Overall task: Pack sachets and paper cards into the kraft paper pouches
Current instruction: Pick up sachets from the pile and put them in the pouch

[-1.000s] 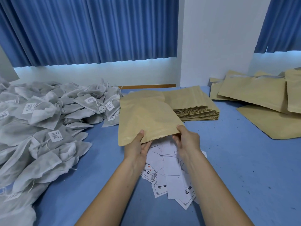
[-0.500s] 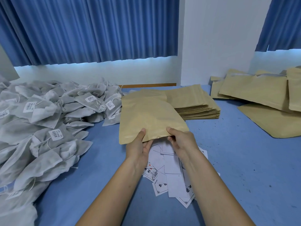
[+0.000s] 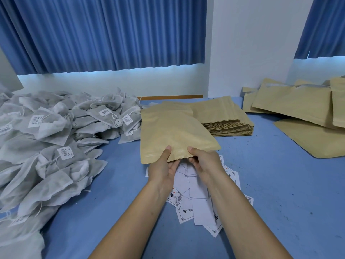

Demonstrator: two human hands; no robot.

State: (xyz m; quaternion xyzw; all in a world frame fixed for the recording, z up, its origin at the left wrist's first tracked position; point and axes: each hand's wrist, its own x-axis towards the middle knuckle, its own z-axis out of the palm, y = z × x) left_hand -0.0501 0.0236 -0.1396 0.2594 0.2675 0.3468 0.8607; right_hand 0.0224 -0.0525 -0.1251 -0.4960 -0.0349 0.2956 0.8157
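Blue table, curtains behind | pouch held above cards, mid-table | left hand, right hand pinch its near edge | light, thin, bendy, likely slick; grip mouth edge | sachets at left edge

Blue table under heaped grey sachets, scattered paper cards, stacked kraft pouches.
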